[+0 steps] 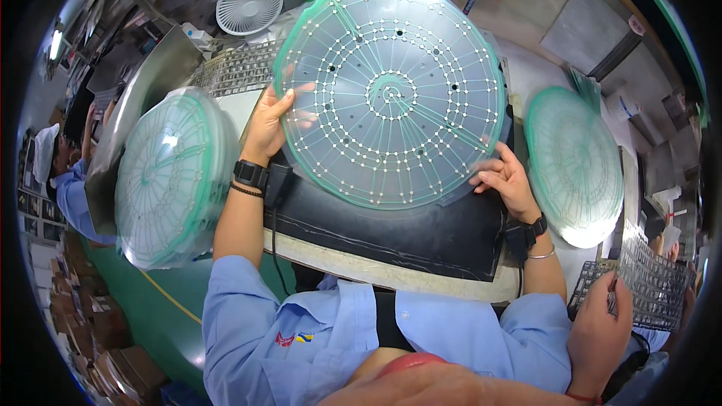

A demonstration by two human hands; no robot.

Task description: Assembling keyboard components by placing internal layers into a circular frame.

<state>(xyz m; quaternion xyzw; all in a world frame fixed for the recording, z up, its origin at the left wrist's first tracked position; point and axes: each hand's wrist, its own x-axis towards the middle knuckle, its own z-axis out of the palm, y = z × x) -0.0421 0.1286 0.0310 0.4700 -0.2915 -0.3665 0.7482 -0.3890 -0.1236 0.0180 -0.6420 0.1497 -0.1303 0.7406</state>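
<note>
Holding a round sheet (392, 131) beyond the table's (353, 262) near edge, left hand (269, 124) and right hand (513, 182) pinch its rim; moving it likely needs level support

Readable text: no word or number can be made out.
Shirt (451, 331): the light blue chest bears two small marks (293, 338) side by side, the left one red, the other yellow and blue; any lettering in them is too small to read.
Marker pen (472, 0): its dark barrel lies beyond the disc on the tabletop, any print on it too small to tell.
Round label (637, 25): small and pale, with reddish marks that cannot be read, it sits at the upper right.
Disc (391, 98): green lines and rings of white dots cover it, with no legible characters.
</note>
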